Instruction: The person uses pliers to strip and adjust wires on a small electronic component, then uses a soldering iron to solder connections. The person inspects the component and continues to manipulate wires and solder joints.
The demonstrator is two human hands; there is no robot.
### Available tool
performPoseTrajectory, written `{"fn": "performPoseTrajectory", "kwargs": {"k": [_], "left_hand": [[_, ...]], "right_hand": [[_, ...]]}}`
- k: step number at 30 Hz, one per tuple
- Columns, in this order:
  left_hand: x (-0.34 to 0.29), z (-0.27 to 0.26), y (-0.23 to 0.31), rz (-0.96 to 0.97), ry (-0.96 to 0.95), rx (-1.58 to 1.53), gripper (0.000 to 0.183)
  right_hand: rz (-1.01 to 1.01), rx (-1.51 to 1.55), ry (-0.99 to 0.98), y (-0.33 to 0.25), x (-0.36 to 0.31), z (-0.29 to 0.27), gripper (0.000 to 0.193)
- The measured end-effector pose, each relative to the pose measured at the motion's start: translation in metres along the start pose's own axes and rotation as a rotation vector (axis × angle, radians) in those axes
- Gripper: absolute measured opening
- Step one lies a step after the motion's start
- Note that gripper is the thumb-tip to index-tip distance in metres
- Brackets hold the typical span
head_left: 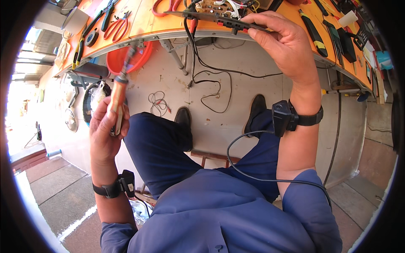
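My left hand (102,131) is closed around the orange-and-pale handle of a screwdriver-like tool (118,98). The tool points up and away from me, its metal shaft blurred, so its tip cannot be made out. Above the near edge of the workbench, my right hand (287,48) grips the right end of a dark panel (217,19) between thumb and fingers. Small black and red parts sit along the panel's near side. Just behind it shows a brown circuit board (211,6) with components and white wires. Black cables (192,46) hang from the panel's left part toward the floor.
The orange workbench (141,19) spans the far side. Red-handled pliers (116,29), black tape (91,38) and a yellow-black cutter (314,33) lie on it. Beneath are a red basin (143,57) and loose cords (158,103). A cable (253,177) runs from my right wrist device.
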State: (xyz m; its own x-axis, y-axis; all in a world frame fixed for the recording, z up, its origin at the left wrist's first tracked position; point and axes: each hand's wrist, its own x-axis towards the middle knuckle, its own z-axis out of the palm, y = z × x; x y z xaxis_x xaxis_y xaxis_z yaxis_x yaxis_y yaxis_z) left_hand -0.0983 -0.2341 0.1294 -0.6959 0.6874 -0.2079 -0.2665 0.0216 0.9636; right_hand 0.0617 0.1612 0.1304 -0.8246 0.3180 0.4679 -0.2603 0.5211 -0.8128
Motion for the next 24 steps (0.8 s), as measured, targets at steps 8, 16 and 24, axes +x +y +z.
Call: {"fn": "performPoseTrajectory", "kwargs": {"k": [8, 16, 24], "left_hand": [[0.039, -0.033, -0.017, -0.396, -0.048, 0.630, 0.037], [0.171, 0.008, -0.087, -0.498, -0.378, 0.910, 0.048], [0.299, 0.052, -0.182, -0.592, -0.562, 0.803, 0.043]], "right_hand": [[0.046, 0.038, 0.006, -0.003, -0.002, -0.001, 0.021], [0.051, -0.027, -0.008, -0.008, 0.001, -0.002, 0.023], [-0.110, -0.137, 0.091, 0.003, 0.013, 0.001, 0.021]]}}
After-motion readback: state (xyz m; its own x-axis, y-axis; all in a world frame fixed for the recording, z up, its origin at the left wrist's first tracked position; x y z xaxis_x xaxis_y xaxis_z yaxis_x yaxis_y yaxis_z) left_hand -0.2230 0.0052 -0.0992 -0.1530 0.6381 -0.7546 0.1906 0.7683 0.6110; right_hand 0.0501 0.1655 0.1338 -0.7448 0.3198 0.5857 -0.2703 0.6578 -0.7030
